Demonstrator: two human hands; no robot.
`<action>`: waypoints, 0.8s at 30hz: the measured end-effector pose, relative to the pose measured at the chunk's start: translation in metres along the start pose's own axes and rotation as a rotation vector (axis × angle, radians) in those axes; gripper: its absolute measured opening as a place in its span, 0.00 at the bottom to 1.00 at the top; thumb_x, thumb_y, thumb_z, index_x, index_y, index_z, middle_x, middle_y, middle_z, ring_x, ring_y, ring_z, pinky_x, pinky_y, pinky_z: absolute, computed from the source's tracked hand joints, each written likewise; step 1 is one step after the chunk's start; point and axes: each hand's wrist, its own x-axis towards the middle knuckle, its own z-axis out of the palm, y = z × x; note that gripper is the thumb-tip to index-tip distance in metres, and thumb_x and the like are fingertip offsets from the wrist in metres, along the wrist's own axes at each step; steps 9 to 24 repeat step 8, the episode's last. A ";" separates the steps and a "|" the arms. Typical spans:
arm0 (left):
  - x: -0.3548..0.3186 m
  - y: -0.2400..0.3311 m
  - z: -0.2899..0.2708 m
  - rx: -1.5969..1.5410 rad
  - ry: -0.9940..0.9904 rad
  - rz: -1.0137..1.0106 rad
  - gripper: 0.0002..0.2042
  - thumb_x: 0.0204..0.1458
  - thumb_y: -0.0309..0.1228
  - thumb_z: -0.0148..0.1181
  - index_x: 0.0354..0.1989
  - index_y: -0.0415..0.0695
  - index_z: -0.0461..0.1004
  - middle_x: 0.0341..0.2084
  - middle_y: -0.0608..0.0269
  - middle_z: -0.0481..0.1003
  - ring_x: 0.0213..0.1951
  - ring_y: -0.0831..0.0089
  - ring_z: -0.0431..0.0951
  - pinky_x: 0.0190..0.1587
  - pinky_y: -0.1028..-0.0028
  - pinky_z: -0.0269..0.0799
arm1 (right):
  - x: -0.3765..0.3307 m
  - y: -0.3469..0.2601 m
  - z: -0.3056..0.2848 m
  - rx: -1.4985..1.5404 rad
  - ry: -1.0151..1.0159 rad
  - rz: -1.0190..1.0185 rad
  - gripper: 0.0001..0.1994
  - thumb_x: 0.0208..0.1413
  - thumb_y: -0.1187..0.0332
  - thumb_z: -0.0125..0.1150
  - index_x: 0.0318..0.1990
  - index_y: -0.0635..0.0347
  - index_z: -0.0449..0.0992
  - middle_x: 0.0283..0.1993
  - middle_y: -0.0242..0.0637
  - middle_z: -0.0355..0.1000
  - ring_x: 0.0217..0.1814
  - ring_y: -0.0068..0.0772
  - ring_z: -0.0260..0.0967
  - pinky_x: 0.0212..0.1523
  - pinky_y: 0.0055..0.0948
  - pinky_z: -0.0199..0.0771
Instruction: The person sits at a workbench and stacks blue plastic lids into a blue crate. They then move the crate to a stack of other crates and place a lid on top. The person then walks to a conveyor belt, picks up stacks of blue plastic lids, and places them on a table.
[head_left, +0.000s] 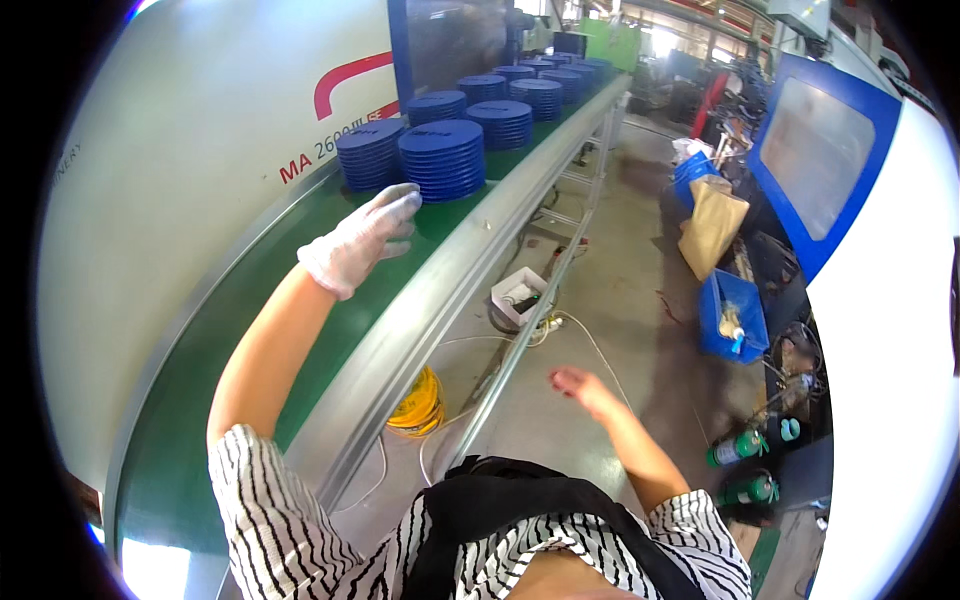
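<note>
My left hand (pixel 366 240), in a thin whitish glove, reaches over the green conveyor belt (pixel 330 310). Its fingers are stretched out and apart, with the tips at the lower near side of a stack of round blue discs (pixel 441 160). The hand grips nothing. Beside that stack, to the left, stands a second blue stack (pixel 370 155), and another blue stack (pixel 500 124) sits behind to the right. Bare and away from the belt, my right hand (pixel 574 382) hangs over the floor. It is small and blurred, so its finger pose is unclear; no object shows in it.
More blue stacks (pixel 487 87) line the belt farther off. A metal rail (pixel 440 270) edges the belt. Below are a white box (pixel 520 295), a yellow round container (pixel 416 403) and loose cables. On the right stand a blue crate (pixel 733 315), a brown sack (pixel 713 225) and green cylinders (pixel 738 448).
</note>
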 end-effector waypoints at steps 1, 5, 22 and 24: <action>0.032 -0.013 -0.011 -0.084 0.011 -0.032 0.32 0.57 0.48 0.47 0.66 0.46 0.48 0.65 0.53 0.48 0.66 0.52 0.48 0.64 0.58 0.49 | 0.020 -0.026 -0.010 0.005 0.094 -0.006 0.19 0.57 0.56 0.54 0.52 0.56 0.70 0.43 0.29 0.70 0.45 0.23 0.65 0.45 0.26 0.64; 0.129 -0.075 -0.065 -0.355 0.227 -0.138 0.41 0.51 0.60 0.42 0.67 0.46 0.43 0.67 0.47 0.40 0.68 0.50 0.35 0.67 0.58 0.36 | 0.100 -0.149 -0.028 0.154 0.080 -0.323 0.18 0.59 0.57 0.51 0.52 0.58 0.69 0.46 0.32 0.71 0.51 0.24 0.65 0.49 0.26 0.63; 0.169 -0.097 -0.087 -0.483 0.351 -0.157 0.44 0.49 0.64 0.41 0.68 0.46 0.40 0.67 0.46 0.37 0.68 0.51 0.31 0.67 0.58 0.33 | 0.166 -0.241 -0.040 0.142 -0.040 -0.564 0.19 0.62 0.59 0.46 0.55 0.59 0.66 0.53 0.38 0.69 0.56 0.28 0.65 0.55 0.30 0.63; 0.169 -0.097 -0.087 -0.483 0.351 -0.157 0.44 0.49 0.64 0.41 0.68 0.46 0.40 0.67 0.46 0.37 0.68 0.51 0.31 0.67 0.58 0.33 | 0.166 -0.241 -0.040 0.142 -0.040 -0.564 0.19 0.62 0.59 0.46 0.55 0.59 0.66 0.53 0.38 0.69 0.56 0.28 0.65 0.55 0.30 0.63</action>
